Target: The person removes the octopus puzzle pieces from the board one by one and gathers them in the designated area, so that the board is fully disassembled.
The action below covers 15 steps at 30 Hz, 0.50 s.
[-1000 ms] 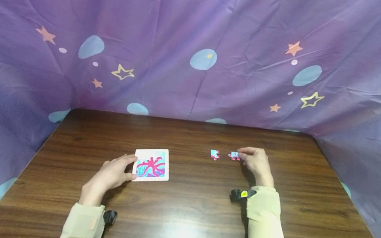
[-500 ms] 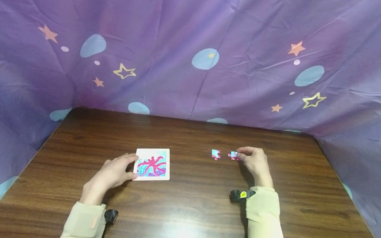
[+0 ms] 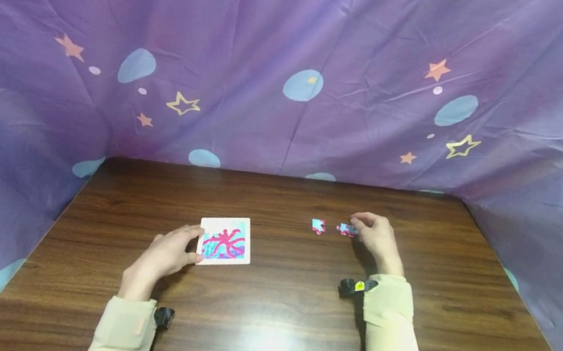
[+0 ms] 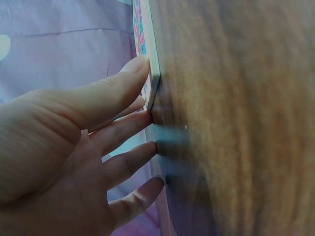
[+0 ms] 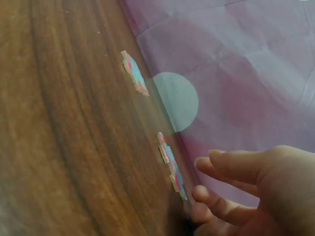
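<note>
A white-framed jigsaw puzzle [image 3: 225,241] with a pink octopus picture lies flat at the table's centre left; the upper part of its picture area is white. My left hand [image 3: 165,255] rests at its left side, thumb [image 4: 135,66] on the frame's near corner and other fingertips along the edge and table. To the right, two blue-and-pink puzzle pieces lie apart: the left puzzle piece [image 3: 318,225] and the right puzzle piece [image 3: 346,229]. My right hand [image 3: 377,238] hovers beside the right piece, its fingers loosely bent; in the right wrist view they appear just clear of it.
The brown wooden table [image 3: 268,300] ends at a purple curtain [image 3: 250,81] with stars and blue spots, which encloses the back and both sides. Black camera mounts [image 3: 163,318] sit at the cuffs of both sleeves.
My right fingertips have lifted a little off the right puzzle piece, so more of it shows. The left hand and the framed puzzle stay in place.
</note>
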Motion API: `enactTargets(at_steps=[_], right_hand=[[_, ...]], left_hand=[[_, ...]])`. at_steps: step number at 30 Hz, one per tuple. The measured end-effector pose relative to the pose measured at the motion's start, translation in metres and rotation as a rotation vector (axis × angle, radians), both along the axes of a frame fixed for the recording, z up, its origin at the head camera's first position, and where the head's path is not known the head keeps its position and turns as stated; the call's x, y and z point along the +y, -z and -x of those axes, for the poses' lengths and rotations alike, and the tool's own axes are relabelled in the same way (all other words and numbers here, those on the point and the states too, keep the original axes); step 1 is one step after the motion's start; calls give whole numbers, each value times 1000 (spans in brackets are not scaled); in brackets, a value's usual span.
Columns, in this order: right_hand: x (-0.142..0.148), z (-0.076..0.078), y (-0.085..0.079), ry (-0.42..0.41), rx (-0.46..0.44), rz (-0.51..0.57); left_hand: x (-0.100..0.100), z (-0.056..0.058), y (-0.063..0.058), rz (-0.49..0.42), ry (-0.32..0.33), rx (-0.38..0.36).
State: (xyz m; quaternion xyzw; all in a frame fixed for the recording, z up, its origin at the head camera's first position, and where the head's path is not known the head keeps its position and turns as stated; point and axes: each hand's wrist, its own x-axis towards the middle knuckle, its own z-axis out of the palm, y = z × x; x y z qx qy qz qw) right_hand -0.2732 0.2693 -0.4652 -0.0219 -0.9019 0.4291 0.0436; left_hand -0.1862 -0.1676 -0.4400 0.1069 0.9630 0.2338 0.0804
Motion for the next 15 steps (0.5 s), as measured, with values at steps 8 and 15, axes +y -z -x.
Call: enactTargets(at_steps=[8, 15], right_hand=[[-3, -1, -9, -64, -2, 88], [-7, -11, -29, -104, 76, 10]], left_hand=[[-1, 0, -4, 9, -11, -23], [0, 3, -1, 7, -8, -25]])
